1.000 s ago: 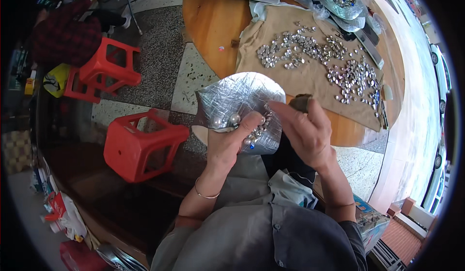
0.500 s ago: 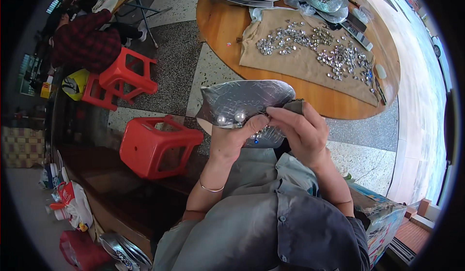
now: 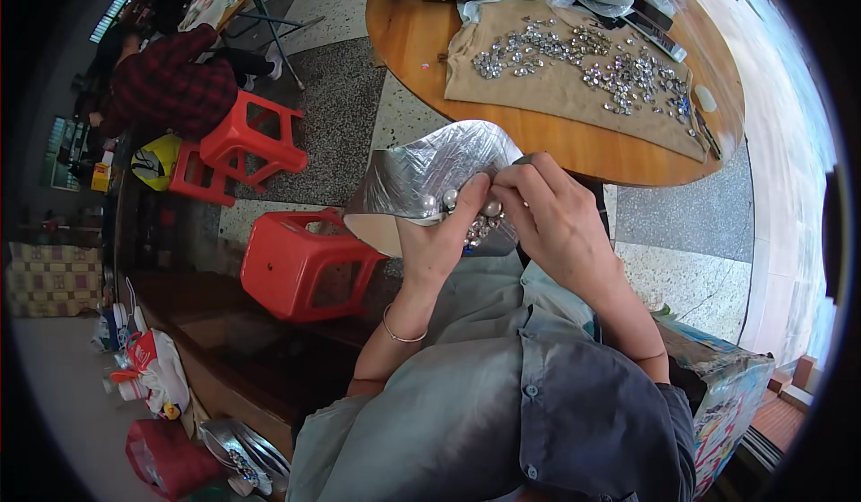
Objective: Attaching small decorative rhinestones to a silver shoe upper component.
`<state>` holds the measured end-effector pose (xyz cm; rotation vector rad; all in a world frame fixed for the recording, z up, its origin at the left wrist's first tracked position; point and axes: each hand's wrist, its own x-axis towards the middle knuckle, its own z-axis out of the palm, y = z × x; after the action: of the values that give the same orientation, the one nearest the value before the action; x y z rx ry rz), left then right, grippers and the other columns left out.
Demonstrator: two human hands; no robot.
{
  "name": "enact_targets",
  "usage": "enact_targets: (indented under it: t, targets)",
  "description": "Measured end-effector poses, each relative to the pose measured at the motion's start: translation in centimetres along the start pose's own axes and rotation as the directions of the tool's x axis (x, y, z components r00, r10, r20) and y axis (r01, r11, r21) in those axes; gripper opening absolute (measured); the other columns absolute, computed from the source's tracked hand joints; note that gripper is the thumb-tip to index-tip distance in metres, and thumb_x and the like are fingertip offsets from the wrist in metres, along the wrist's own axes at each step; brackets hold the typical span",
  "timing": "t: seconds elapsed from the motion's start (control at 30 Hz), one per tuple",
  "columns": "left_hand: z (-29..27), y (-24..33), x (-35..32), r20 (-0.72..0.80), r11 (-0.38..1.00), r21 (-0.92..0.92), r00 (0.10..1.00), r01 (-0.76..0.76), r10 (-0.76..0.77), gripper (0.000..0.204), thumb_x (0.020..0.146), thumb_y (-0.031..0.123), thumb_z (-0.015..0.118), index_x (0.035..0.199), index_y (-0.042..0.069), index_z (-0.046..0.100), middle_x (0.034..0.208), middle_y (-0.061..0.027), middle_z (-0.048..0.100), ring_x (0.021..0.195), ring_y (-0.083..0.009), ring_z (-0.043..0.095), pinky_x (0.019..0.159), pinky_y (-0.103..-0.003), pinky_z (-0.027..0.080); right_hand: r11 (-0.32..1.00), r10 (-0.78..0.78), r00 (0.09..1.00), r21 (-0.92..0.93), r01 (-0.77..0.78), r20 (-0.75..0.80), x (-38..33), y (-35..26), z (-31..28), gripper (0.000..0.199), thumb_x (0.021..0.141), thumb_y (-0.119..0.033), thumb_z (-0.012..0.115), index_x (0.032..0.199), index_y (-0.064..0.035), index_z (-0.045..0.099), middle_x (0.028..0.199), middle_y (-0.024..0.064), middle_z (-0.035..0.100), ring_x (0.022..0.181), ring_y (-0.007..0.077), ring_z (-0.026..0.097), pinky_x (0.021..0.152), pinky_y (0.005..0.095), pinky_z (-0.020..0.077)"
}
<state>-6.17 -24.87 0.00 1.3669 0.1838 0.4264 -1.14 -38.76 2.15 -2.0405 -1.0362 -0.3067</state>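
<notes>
Here, left fingers [image 3: 471,199] clamp the silver piece [image 3: 435,166]; right fingers [image 3: 527,179] bunched, their hold unclear

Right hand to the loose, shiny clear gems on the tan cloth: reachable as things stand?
Probably yes: nothing visible blocks the right hand from the loose, shiny clear gems on the tan cloth, though that hand is busy at the curved silver sheet the left hand holds.

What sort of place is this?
Probably a small craft workshop: loose gems lie on a cloth on the table, the left hand holds a beaded silver piece, and red stools stand nearby.
</notes>
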Motion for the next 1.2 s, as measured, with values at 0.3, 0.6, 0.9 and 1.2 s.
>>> enact_targets:
  t: [0.3,0.6,0.9,1.2]
  targets:
    - [-0.4,0.6,0.5,0.007,0.866,-0.417,0.954,0.276,-0.301,0.032,0.082,-0.001,0.059,0.113,-0.002,0.052,0.099,-0.0106,0.062,0.084,-0.0163,0.063,0.072,-0.029,0.053,0.767,0.476,0.878,0.465,-0.442,0.051,-1.3,1.2,-2.3,0.005,0.089,-0.001,0.046,0.094,-0.0015,0.047,0.077,0.0035,0.052,0.063,0.0098,0.051,0.056,0.0255,0.0425]
    - [0.2,1.1,-0.1,0.042,0.912,-0.331,0.970,0.241,-0.241,0.031,0.080,-0.002,0.059,0.111,-0.002,0.053,0.097,-0.0107,0.062,0.085,-0.0169,0.063,0.074,-0.030,0.052,0.714,0.438,0.891,0.556,-0.425,0.118,-1.9,-0.1,-1.8,0.008,0.088,-0.002,0.049,0.096,-0.0011,0.049,0.072,0.0044,0.053,0.059,0.0103,0.050,0.055,0.0221,0.0404]
    - [0.5,2.0,-0.4,0.002,0.935,-0.287,0.976,0.208,-0.216,0.033,0.076,-0.002,0.060,0.109,-0.002,0.054,0.095,-0.0123,0.063,0.083,-0.0205,0.063,0.072,-0.032,0.053,0.874,0.290,0.956,0.392,-0.285,0.049,-2.1,-0.2,-0.9,0.015,0.084,-0.001,0.054,0.098,-0.0017,0.053,0.070,0.0080,0.057,0.056,0.0164,0.053,0.053,0.0262,0.0425]
    - [0.5,2.4,-0.6,-0.010,0.946,-0.262,0.980,0.191,-0.201,0.034,0.075,-0.004,0.062,0.108,-0.002,0.054,0.094,-0.0121,0.063,0.082,-0.0199,0.064,0.072,-0.031,0.052,0.870,0.306,0.950,0.388,-0.305,0.060,-2.1,-0.3,-0.9,0.015,0.082,-0.001,0.056,0.097,-0.0030,0.054,0.069,0.0091,0.057,0.052,0.0198,0.054,0.050,0.0276,0.0420]
